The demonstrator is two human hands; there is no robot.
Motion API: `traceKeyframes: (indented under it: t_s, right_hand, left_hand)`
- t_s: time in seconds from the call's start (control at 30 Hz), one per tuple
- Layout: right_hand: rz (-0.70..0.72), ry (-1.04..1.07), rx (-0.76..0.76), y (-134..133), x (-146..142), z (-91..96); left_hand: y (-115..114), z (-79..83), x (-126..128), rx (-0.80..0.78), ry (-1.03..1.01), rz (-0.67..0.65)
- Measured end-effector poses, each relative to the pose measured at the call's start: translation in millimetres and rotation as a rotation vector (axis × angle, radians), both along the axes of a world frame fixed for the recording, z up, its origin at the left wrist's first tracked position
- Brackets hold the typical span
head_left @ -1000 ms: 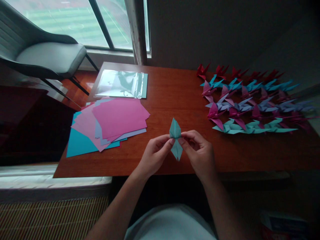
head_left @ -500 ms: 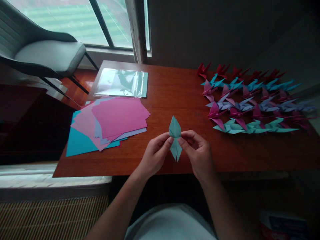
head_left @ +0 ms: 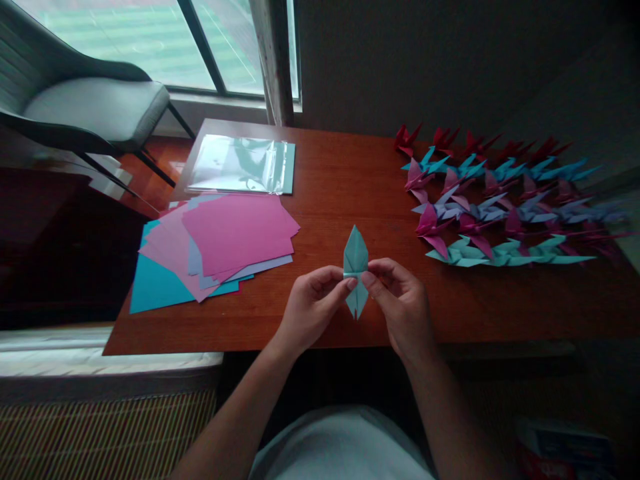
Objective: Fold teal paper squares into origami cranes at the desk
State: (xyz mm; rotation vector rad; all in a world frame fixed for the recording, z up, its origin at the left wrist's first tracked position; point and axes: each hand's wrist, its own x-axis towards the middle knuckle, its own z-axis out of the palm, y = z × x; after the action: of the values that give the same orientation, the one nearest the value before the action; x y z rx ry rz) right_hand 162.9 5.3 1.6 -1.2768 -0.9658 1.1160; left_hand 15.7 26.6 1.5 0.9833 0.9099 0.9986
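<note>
A half-folded teal paper piece (head_left: 355, 257), long and pointed at both ends, is held just above the front of the brown wooden table (head_left: 340, 187). My left hand (head_left: 313, 308) pinches its middle from the left with thumb and fingers closed. From the right, my right hand (head_left: 403, 308) pinches the same waist. Both hands hover near the table's front edge, close together.
A fanned stack of pink, lilac and blue paper sheets (head_left: 215, 243) lies at the left. Behind it is a clear plastic packet (head_left: 243, 165). Rows of several folded paper cranes (head_left: 500, 200) fill the right side. A grey chair (head_left: 85, 107) stands by the window.
The teal piece has risen slightly and shifted a little right between my fingers; both hands stay pinched on it in nearly the same place.
</note>
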Motion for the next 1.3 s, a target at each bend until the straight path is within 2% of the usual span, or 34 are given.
traceKeyframes:
  t_s: [0.17,0.73,1.3]
  right_hand:
    - [0.048,-0.049,-0.05,1.4,2.6,-0.2]
    - [0.063,-0.154,0.004,1.8,6.3,-1.3]
    - [0.09,-0.169,0.036,1.7,7.2,-0.9]
  left_hand:
    - [0.0,2.1,-1.1,0.007,0.012,-0.001]
    - [0.9,-0.2,-0.4,0.035,0.029,-0.017]
    - [-0.2,0.4,-0.6,0.02,0.004,-0.031]
